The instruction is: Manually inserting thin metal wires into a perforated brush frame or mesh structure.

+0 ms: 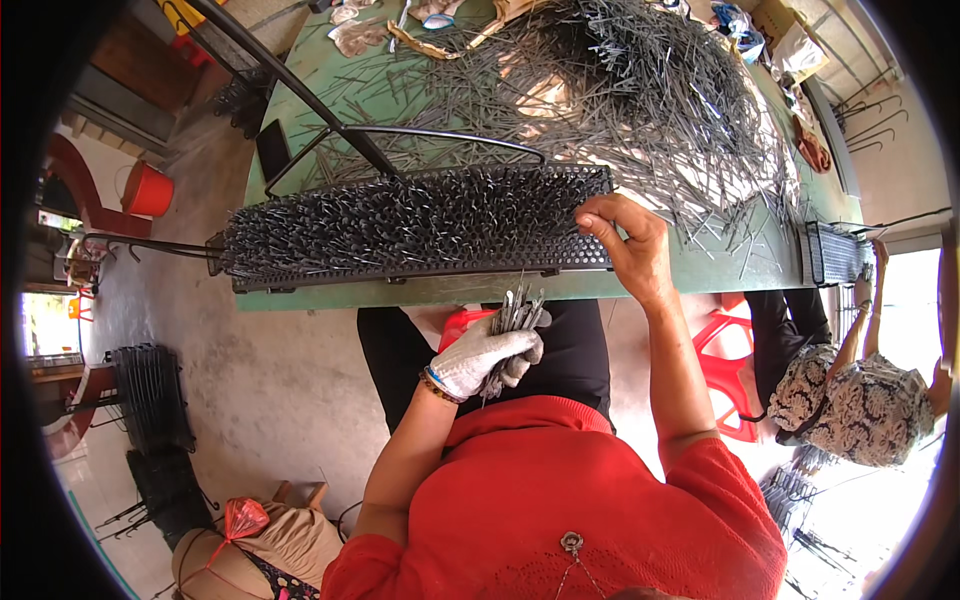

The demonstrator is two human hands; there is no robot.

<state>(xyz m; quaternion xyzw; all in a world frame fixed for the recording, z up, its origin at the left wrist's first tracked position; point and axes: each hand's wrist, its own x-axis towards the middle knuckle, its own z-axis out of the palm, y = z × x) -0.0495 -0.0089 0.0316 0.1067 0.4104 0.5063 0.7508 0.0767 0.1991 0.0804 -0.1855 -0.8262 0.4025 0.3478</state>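
A white knitted glove covers my left hand [490,352], which is closed around a bundle of thin grey metal strips [517,312] above my lap, just off the table's near edge. My bare right hand [632,238] is at the right end of a long black perforated rack [440,268]. Its thumb and forefinger are pinched together over the holes; anything between them is too small to make out. Dark strips [400,220] stand upright and densely packed across most of the rack. Bare holes show along its front side and right end.
A big heap of loose strips [660,80] spreads over the green table [330,300]. A black bar [300,90] slants up from the rack. A flat black object [272,150] lies at the left. Another person [850,395] sits at the right beside a smaller rack [835,255].
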